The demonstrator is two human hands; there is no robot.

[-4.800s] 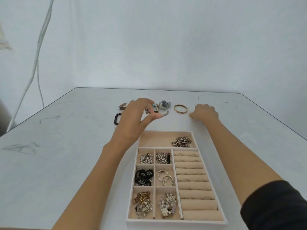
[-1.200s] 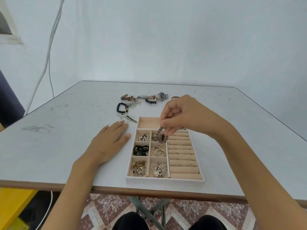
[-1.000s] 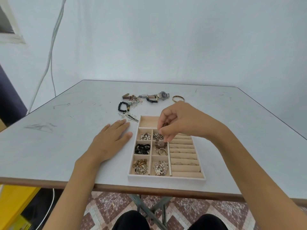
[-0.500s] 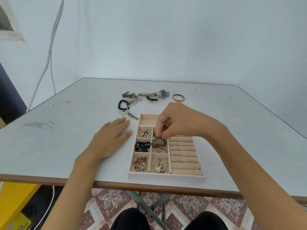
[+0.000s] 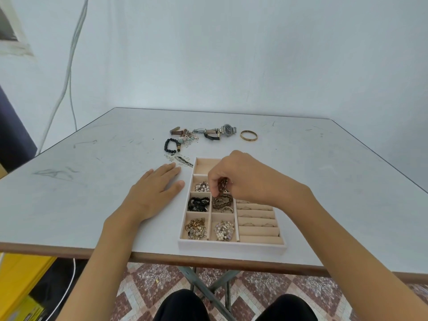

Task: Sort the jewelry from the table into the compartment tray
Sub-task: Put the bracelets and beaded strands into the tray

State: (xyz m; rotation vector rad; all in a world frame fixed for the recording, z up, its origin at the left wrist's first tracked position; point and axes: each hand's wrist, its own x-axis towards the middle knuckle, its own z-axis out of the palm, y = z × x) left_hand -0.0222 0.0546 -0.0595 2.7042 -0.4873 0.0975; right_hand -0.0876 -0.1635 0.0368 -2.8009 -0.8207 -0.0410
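A beige compartment tray [image 5: 231,244] lies near the table's front edge, with several small cells of jewelry and ring rolls on its right. My right hand [image 5: 245,179] hovers over the tray's middle cells, fingers pinched on a brown link chain [image 5: 222,195] that hangs down into the middle cell of the second column. My left hand [image 5: 154,191] rests flat and open on the table just left of the tray. Loose on the table beyond the tray lie a gold bangle [image 5: 248,136], a silver watch [image 5: 228,129], a black bead bracelet [image 5: 171,145] and small pieces [image 5: 181,160].
The grey table [image 5: 92,181] has its front edge right below the tray. A white wall stands behind it, with cables [image 5: 69,72] hanging at the left. Tiled floor, table legs and my knees show below the edge; a yellow object [image 5: 20,279] sits at the lower left.
My right hand has come down from above the tray with the chain, and the chain's lower part now lies in the middle cell. The left hand has stayed flat beside the tray.
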